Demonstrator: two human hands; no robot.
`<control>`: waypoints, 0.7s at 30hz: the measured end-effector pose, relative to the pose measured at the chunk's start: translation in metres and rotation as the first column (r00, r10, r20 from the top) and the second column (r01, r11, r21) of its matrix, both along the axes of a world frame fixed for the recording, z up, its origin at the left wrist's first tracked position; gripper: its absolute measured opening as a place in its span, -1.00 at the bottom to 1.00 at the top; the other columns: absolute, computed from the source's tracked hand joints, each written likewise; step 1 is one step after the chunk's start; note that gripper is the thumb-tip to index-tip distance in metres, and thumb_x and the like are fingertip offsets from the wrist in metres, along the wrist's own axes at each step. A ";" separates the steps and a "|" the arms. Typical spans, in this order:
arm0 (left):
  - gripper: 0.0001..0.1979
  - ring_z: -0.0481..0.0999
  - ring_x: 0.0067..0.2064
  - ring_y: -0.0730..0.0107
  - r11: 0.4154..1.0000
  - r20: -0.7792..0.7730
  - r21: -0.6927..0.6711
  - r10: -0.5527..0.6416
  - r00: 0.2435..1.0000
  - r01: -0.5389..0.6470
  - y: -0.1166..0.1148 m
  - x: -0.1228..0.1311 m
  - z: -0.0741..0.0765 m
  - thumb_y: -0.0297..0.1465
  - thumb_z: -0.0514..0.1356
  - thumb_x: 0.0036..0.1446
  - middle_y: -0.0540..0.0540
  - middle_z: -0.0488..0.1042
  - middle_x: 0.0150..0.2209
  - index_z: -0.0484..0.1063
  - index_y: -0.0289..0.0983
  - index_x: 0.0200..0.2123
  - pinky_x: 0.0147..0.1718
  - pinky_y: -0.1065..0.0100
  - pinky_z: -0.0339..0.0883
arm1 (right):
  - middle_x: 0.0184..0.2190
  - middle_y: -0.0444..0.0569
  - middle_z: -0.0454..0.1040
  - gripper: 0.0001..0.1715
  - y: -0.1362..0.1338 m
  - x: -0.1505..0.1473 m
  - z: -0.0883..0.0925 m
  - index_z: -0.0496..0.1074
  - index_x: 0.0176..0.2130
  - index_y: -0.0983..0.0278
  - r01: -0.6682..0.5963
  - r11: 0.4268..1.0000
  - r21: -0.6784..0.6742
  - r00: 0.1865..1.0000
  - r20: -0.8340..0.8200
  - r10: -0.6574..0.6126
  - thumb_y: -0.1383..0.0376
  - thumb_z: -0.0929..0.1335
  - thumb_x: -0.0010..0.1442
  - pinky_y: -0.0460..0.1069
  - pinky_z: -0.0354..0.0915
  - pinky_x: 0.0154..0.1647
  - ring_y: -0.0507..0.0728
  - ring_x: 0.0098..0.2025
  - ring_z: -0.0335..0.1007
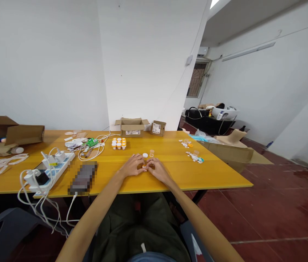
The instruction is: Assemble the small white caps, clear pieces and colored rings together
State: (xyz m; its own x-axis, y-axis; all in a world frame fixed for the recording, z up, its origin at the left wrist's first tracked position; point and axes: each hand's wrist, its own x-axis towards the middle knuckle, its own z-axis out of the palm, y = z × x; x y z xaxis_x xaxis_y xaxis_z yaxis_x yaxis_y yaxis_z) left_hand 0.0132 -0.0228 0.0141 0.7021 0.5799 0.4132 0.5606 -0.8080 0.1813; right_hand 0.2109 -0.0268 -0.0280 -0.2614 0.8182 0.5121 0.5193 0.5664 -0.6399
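Close together near the front middle of the table, my left hand (132,166) and my right hand (158,171) meet fingertip to fingertip. Between them is a small orange-and-white piece (144,166), mostly covered by the fingers; its exact kind is too small to make out. Both hands are closed in a pinch on it. Just beyond the fingertips lie a round white lid (145,155) and a small clear plastic cup (151,152). Farther left, several small orange-and-white jars (119,144) stand grouped in rows.
An open cardboard box (132,128) and a smaller box (158,128) stand against the wall. Small white and orange parts (194,157) lie at right. On the left are a power strip (57,171) with tangled cables, a pixelated phone-like object (83,177) and a green packet (91,142).
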 end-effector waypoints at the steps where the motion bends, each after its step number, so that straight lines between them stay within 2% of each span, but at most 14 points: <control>1: -0.75 0.39 -0.02 0.15 1.000 0.000 0.003 0.001 1.000 -0.001 0.000 0.000 0.000 -0.16 0.17 0.28 -0.13 0.51 -0.12 0.53 -0.18 -0.19 0.05 0.12 0.22 | -0.15 0.00 0.54 -0.90 0.000 0.000 0.000 0.51 -0.41 0.18 0.002 1.000 0.005 1.000 0.004 -0.002 0.38 0.40 0.12 0.11 0.32 0.09 0.20 -0.01 0.45; 12: -0.76 0.38 -0.04 0.18 1.000 -0.002 0.018 0.011 1.000 -0.011 -0.001 0.000 0.000 -0.17 0.17 0.29 -0.12 0.50 -0.14 0.51 -0.19 -0.21 0.03 0.14 0.21 | -0.23 -0.02 0.54 -0.87 -0.004 -0.001 0.005 0.48 -0.41 0.19 0.000 1.000 0.018 0.999 0.035 -0.001 0.42 0.38 0.12 0.09 0.32 0.06 0.19 -0.07 0.45; 21: -0.78 0.39 -0.04 0.16 1.000 -0.006 0.020 0.016 1.000 -0.016 -0.002 0.001 0.002 -0.18 0.17 0.28 -0.12 0.51 -0.15 0.50 -0.19 -0.23 0.03 0.14 0.22 | -0.19 -0.01 0.53 -0.86 -0.007 -0.001 0.006 0.49 -0.39 0.19 0.004 0.999 0.046 0.999 0.051 -0.006 0.41 0.37 0.16 0.09 0.32 0.05 0.19 -0.06 0.44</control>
State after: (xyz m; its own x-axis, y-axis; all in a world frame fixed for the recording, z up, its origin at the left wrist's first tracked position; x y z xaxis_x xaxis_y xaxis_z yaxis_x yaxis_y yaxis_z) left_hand 0.0143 -0.0252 0.0163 0.6957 0.5828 0.4200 0.5745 -0.8024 0.1618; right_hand 0.2095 -0.0335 -0.0217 -0.2842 0.7956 0.5350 0.5532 0.5918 -0.5863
